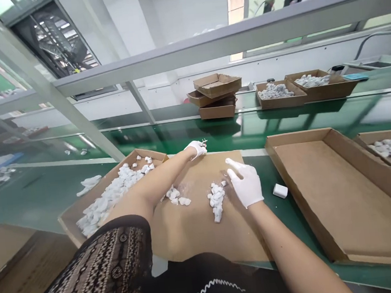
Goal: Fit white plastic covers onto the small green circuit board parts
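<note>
This is a factory floor, set up as a hand-work line. A long green belt or bench strip (170, 135) crosses the whole scene, with a pale metal frame (213, 43) standing over it. Shallow cardboard trays serve as bins: one at near left (70, 234) and one at far right (328, 91) hold many small, alike white pieces (126, 181), and more trays are stacked (221, 111) beyond the strip. Plain white walls (183, 18) and large windows (278, 0) close the far side. The dark opening (57, 37) at far left may show machinery or roof structure; blur hides which.
</note>
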`<state>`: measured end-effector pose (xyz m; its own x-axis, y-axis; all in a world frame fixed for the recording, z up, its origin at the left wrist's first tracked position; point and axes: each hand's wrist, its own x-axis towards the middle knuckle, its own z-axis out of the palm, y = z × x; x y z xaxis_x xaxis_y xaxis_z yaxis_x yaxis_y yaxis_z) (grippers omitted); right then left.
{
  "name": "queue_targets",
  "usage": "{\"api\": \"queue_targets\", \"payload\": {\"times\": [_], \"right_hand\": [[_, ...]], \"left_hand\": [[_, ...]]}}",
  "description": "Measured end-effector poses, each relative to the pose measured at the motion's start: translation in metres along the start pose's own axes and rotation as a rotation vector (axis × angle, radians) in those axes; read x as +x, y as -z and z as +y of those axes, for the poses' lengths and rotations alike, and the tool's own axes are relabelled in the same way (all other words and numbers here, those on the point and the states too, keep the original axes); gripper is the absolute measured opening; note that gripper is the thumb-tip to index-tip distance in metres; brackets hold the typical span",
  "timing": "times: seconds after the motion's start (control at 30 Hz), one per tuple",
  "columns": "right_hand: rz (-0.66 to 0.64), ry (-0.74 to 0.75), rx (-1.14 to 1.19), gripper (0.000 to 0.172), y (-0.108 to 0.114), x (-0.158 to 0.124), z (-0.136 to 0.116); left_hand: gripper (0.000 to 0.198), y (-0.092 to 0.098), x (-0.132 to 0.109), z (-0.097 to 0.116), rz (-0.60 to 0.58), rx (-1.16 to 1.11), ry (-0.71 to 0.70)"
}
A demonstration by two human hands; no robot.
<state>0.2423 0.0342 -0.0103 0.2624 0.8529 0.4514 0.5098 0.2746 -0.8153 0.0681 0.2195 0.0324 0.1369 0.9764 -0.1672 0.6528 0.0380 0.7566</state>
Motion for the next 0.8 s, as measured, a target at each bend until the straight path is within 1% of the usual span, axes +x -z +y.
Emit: {"api": "queue_targets", "payload": {"times": [0.1, 0.2, 0.33, 0.43, 0.5, 0.6, 0.7, 0.73, 0.8], "right_hand": [[-0.039, -0.001, -0.027, 0.041, -0.005, 0.0, 0.004], [-0.067, -0.016, -0.049, 0.04, -0.009, -0.002, 0.006], [-0.089, -0.034, -0.065, 0.038, -0.01, -0.003, 0.006], [-0.102, -0.057, -0.084, 0.039, -0.008, -0.002, 0.01], [-0.107, -0.07, -0.091, 0.04, -0.008, -0.001, 0.014], [-0.093, -0.074, -0.096, 0.043, -0.009, 0.001, 0.021], [-0.053, -0.067, -0.11, 0.044, -0.008, 0.003, 0.024], [-0.042, -0.063, -0.116, 0.045, -0.007, 0.004, 0.024], [-0.012, -0.036, -0.121, 0.047, -0.003, 0.008, 0.023]], "left_hand": [[0.036, -0.004, 0.026, 0.007, -0.025, 0.219, 0.019], [0.045, 0.001, 0.047, 0.005, 0.0, 0.413, 0.064], [0.071, 0.021, 0.069, 0.001, 0.038, 0.574, 0.099], [0.086, 0.042, 0.07, -0.001, 0.018, 0.593, 0.089], [0.085, 0.057, 0.061, -0.004, -0.003, 0.567, 0.073], [0.068, 0.08, 0.032, -0.009, 0.007, 0.495, 0.027], [0.052, 0.103, -0.015, -0.012, 0.062, 0.429, 0.013], [0.05, 0.111, -0.034, -0.013, 0.079, 0.405, 0.012], [0.054, 0.127, -0.074, -0.013, 0.118, 0.338, 0.001]]}}
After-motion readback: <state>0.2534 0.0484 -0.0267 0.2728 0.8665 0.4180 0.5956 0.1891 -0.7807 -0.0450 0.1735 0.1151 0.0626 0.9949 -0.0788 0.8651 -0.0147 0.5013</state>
